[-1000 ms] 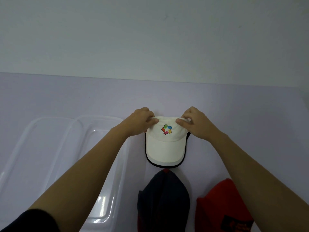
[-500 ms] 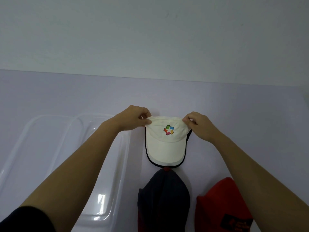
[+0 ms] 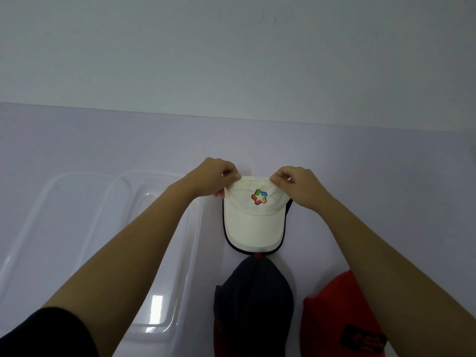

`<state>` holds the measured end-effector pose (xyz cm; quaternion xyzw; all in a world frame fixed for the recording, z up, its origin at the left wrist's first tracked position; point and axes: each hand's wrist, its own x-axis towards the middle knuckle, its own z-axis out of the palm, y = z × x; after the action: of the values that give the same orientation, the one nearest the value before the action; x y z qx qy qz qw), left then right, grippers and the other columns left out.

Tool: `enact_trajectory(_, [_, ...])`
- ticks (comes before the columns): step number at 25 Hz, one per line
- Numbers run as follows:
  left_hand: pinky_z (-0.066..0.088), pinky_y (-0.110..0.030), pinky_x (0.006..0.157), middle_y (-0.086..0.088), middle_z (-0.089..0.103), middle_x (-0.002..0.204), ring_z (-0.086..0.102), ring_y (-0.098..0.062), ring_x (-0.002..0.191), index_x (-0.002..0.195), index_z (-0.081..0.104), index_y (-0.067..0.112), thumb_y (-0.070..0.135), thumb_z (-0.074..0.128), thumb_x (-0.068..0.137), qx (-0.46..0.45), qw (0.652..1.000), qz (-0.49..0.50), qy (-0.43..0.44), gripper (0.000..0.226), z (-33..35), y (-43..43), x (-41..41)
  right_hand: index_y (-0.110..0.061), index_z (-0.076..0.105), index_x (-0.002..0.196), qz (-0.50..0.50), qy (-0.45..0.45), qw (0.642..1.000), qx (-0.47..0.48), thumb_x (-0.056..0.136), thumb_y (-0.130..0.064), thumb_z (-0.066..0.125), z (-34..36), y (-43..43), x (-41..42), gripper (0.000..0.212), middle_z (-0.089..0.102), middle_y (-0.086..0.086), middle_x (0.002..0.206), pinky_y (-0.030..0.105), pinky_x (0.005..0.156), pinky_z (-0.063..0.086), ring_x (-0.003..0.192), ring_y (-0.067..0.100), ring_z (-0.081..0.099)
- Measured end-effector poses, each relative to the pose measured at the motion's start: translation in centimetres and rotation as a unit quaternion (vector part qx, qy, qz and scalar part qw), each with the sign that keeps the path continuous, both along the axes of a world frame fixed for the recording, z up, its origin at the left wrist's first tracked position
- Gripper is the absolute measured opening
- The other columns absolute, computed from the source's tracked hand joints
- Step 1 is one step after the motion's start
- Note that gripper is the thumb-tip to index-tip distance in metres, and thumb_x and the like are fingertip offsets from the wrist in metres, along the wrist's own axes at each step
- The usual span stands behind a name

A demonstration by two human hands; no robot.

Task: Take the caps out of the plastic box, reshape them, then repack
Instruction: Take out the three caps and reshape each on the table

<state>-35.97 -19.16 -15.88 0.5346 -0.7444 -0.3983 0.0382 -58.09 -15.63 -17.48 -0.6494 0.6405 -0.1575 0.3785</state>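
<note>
**A:** Start at the left. What lies there?

**B:** Two clear plastic shapes on the pale table [image 3: 386, 176], overlapping. One is the plastic box [image 3: 177, 292]. The other clear piece [image 3: 51, 215] sits further left. I cannot tell which is tub and which is lid. The left forearm, in a black sleeve [image 3: 46, 333], reaches out over them.

**A:** And the left hand?

**B:** The left hand [image 3: 211, 180] is just right of the box's far corner. Its fingers are curled and pinch the far left edge of the white cap [image 3: 253, 222].

**A:** Where is that cap?

**B:** In the middle of the table, flattened, with its black-edged brim pointing near. A many-coloured logo [image 3: 258, 197] shows on its front.

**A:** The right hand?

**B:** The right hand [image 3: 298, 186] pinches the far right edge of the same cap in the same way, thumb and fingertips closed on the cloth.

**A:** Anything nearer?

**B:** A dark cap [image 3: 253, 300] lies near of the white one. Its red top button [image 3: 258, 256] is right at the white brim. To the right is a red cap [image 3: 337, 318] with a black patch [image 3: 360, 340], partly under the right forearm. A plain wall [image 3: 231, 47] stands beyond the table.
</note>
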Motion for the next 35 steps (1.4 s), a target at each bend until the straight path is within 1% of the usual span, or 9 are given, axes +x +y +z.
enact_trajectory(4, [0.042,-0.01,0.041,0.002,0.066,0.097,0.067,-0.012,0.055,0.105,0.062,0.012,0.027,0.048,0.095,-0.007,1.0,0.017,0.024,0.023,0.5,0.3,-0.3,-0.016,0.065,0.102,-0.003,-0.025,1.0,0.0,0.093,-0.027,0.053,0.4,-0.1,0.3,0.019,0.061,-0.011,0.095,0.012,0.066,0.036,0.077,0.001,0.052])
enact_trajectory(8, [0.043,-0.009,0.042,-0.003,0.067,0.092,0.067,-0.013,0.057,0.099,0.064,0.008,0.025,0.052,0.094,0.001,1.0,-0.001,0.008,0.021,0.5,0.6,-0.9,-0.016,0.068,0.097,0.003,-0.003,1.0,-0.01,0.091,-0.027,0.057,0.6,-0.1,0.5,0.017,0.066,-0.004,0.098,0.01,0.066,0.036,0.077,0.001,0.053])
enact_trajectory(12, [0.043,-0.009,0.043,0.0,0.067,0.101,0.069,-0.014,0.061,0.103,0.063,0.012,0.03,0.051,0.094,0.002,1.0,0.013,-0.004,0.023,0.3,0.6,-0.2,-0.015,0.065,0.111,0.028,0.016,0.999,-0.015,0.089,-0.025,0.06,0.6,0.2,-0.6,0.024,0.063,-0.001,0.11,0.018,0.072,0.038,0.077,0.003,0.051])
enact_trajectory(15, [0.051,-0.018,0.067,-0.005,0.063,0.118,0.067,-0.021,0.084,0.119,0.059,0.011,0.032,0.05,0.095,-0.043,0.998,-0.006,-0.05,0.033,0.8,1.1,-0.6,-0.015,0.063,0.115,0.032,0.04,0.998,-0.048,0.089,-0.027,0.06,0.6,0.7,-0.3,0.028,0.061,0.004,0.117,0.026,0.08,0.042,0.089,0.014,0.056])
enact_trajectory(18, [0.04,-0.034,0.096,-0.011,0.055,0.131,0.058,-0.029,0.108,0.133,0.048,0.009,0.036,0.048,0.095,-0.146,0.986,0.033,-0.078,0.047,2.1,2.0,-1.8,-0.018,0.057,0.122,0.006,0.015,0.995,-0.1,0.09,-0.033,0.057,2.2,1.6,-0.5,0.035,0.055,0.004,0.125,0.027,0.085,0.042,0.101,0.014,0.054])
enact_trajectory(23, [0.038,-0.009,0.077,-0.007,0.063,0.122,0.061,-0.015,0.088,0.128,0.055,0.007,0.024,0.046,0.096,-0.157,0.975,0.15,0.048,0.037,5.1,6.3,-5.4,-0.02,0.058,0.121,0.004,-0.008,0.988,-0.156,0.095,-0.026,0.049,5.5,5.0,-2.2,0.028,0.056,-0.001,0.121,0.017,0.087,0.039,0.104,0.01,0.053])
enact_trajectory(28, [0.034,-0.006,0.066,-0.001,0.066,0.1,0.053,-0.008,0.088,0.116,0.062,0.012,0.023,0.045,0.097,-0.036,0.954,0.247,0.168,0.029,4.7,17.3,-11.7,-0.029,0.056,0.114,-0.223,-0.135,0.944,-0.203,0.098,-0.028,0.044,7.8,15.9,-6.1,0.021,0.061,-0.013,0.111,0.009,0.083,0.045,0.096,-0.004,0.058])
enact_trajectory(32, [0.034,-0.017,0.093,-0.005,0.055,0.133,0.051,-0.011,0.117,0.135,0.047,0.009,0.029,0.042,0.098,0.056,0.956,0.238,0.162,0.042,0.9,24.4,-15.2,-0.022,0.061,0.106,-0.415,-0.153,0.882,-0.163,0.1,-0.025,0.036,3.6,25.3,-11.0,0.026,0.063,-0.011,0.098,0.026,0.092,0.049,0.095,0.001,0.061])
enact_trajectory(35, [0.039,-0.031,0.096,-0.014,0.057,0.126,0.053,-0.024,0.117,0.126,0.051,0.002,0.037,0.038,0.098,0.029,0.961,0.236,0.139,0.047,-2.0,26.0,-16.7,-0.016,0.059,0.114,-0.412,-0.092,0.902,-0.085,0.1,-0.026,0.034,-0.4,28.7,-12.8,0.03,0.061,-0.002,0.111,0.023,0.091,0.041,0.107,0.012,0.057])
